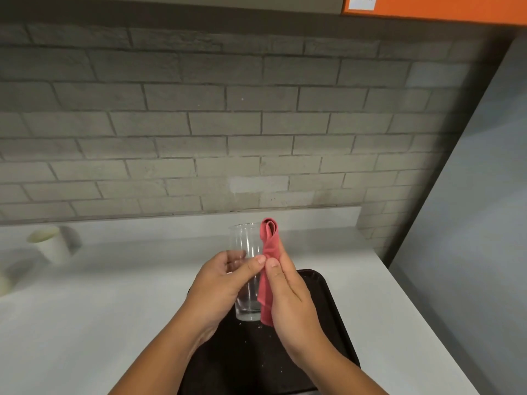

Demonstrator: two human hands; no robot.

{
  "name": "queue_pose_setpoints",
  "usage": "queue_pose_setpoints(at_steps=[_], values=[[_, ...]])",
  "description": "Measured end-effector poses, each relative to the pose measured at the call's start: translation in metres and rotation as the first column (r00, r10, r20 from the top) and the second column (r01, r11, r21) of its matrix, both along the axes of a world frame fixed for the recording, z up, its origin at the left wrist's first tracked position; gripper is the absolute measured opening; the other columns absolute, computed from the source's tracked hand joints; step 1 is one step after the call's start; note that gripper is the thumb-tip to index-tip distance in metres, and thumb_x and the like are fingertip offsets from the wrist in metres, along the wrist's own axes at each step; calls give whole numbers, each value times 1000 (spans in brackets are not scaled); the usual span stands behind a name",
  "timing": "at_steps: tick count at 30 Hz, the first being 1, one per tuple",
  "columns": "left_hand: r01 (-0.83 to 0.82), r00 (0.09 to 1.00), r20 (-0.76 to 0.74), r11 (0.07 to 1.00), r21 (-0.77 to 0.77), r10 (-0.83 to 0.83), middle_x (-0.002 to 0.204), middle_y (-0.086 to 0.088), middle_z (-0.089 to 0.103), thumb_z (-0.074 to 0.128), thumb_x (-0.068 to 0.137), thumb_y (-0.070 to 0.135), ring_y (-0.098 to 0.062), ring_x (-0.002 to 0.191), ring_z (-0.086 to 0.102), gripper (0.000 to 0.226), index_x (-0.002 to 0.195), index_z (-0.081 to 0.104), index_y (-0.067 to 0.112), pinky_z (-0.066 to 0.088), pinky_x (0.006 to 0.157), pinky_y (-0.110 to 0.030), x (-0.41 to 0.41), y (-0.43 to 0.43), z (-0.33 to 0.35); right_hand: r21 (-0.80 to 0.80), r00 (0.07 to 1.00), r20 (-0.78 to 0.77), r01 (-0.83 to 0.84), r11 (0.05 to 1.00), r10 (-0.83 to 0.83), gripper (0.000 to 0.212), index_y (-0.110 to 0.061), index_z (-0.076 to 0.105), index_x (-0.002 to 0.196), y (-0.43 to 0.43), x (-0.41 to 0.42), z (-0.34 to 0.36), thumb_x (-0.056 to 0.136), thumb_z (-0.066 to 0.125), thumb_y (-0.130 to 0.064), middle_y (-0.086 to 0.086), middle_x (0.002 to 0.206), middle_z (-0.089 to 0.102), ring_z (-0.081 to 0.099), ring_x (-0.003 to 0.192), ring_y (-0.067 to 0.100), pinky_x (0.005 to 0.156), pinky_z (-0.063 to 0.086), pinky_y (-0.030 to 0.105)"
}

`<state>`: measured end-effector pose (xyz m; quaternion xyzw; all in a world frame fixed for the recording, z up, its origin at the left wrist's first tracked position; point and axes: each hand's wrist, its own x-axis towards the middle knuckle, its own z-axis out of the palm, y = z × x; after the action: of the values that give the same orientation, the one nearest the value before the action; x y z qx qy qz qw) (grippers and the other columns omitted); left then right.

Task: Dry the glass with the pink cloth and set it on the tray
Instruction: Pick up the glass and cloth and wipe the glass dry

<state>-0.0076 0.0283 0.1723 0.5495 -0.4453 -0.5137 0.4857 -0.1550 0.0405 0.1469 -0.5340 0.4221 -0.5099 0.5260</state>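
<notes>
Pink cloth [269, 243] was pinched in the right hand [288, 297] on my feed, thumb pressing it onto the fingers, top end looped up by the rim of the glass [246, 243]. Left hand [219, 283] was curled round the glass, holding it upright. The cloth touched the glass's right side. Both sat over the far end of the black tray [322, 286]; I couldn't tell if the base touched it. White counter [114, 280] underneath, and a white cup [51, 246] well off left by the grey brick wall [199, 124].

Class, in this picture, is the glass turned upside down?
No: the left hand holds the glass upright, open rim on top, thick base below, the right hand holding the pink cloth alongside.
</notes>
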Motion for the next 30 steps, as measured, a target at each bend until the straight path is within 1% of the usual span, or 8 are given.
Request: queue_pose_setpoints(at_steps=[2,6,11,16,20,23,26,30], values=[[5,998,-65,1000,-25,-6,121,-3,89,99,57,66,-17,106,87,89,132,77,22,66,98,-39,2,-1,0,-37,1000,-2,-3,999,3,46,-61,42,162,-1,-3,2,118,41,-51,-28,152,67,65,139,-5,110,58,19],[37,981,-188,999,-25,-41,110,-16,91,97,71,51,-31,98,90,67,123,81,12,68,98,-52,-3,2,-5,35,997,62,-49,998,46,40,-51,58,154,-13,-13,15,119,38,-46,-8,146,76,73,136,15,118,57,45],[-9,980,-201,1000,-21,5,105,-25,88,96,71,59,-35,90,86,60,108,86,13,69,92,-58,-5,2,-9,-37,999,-40,-25,999,24,48,-62,39,163,4,2,8,116,41,-53,-32,164,55,50,152,-9,129,43,30],[20,980,-198,999,-25,-25,106,-20,90,97,72,54,-37,95,89,60,113,85,12,70,93,-52,-3,2,-10,220,991,135,-9,975,-22,41,-37,75,137,-14,-9,20,119,41,-48,-2,128,86,81,122,19,118,57,53],[-45,985,-168,999,-14,42,88,-13,89,92,82,49,-26,72,87,21,86,88,29,69,62,-36,-1,0,-10,190,996,93,-32,981,14,39,-53,62,152,-1,0,13,116,44,-54,-18,140,79,76,130,8,116,60,40],[-47,989,-144,999,-23,43,90,-10,90,95,81,52,-23,76,87,20,81,87,33,68,65,-32,1,-1,-12,253,989,145,-36,967,-1,42,-47,62,154,-1,0,13,116,45,-52,-9,141,80,77,130,15,117,59,47],[-35,992,-123,999,-38,30,92,-9,91,98,80,51,-21,77,88,20,81,89,34,67,66,-26,1,0,-10,342,987,157,-21,939,-35,45,-29,79,135,-14,-4,18,116,45,-52,6,124,87,84,116,28,112,60,59],[-40,992,-121,998,-47,34,84,-5,89,86,91,41,-15,71,86,17,84,89,25,63,61,-18,6,0,-12,304,993,117,-64,951,30,38,-44,74,137,-13,-1,14,115,45,-54,-3,128,85,83,119,19,109,62,52]])
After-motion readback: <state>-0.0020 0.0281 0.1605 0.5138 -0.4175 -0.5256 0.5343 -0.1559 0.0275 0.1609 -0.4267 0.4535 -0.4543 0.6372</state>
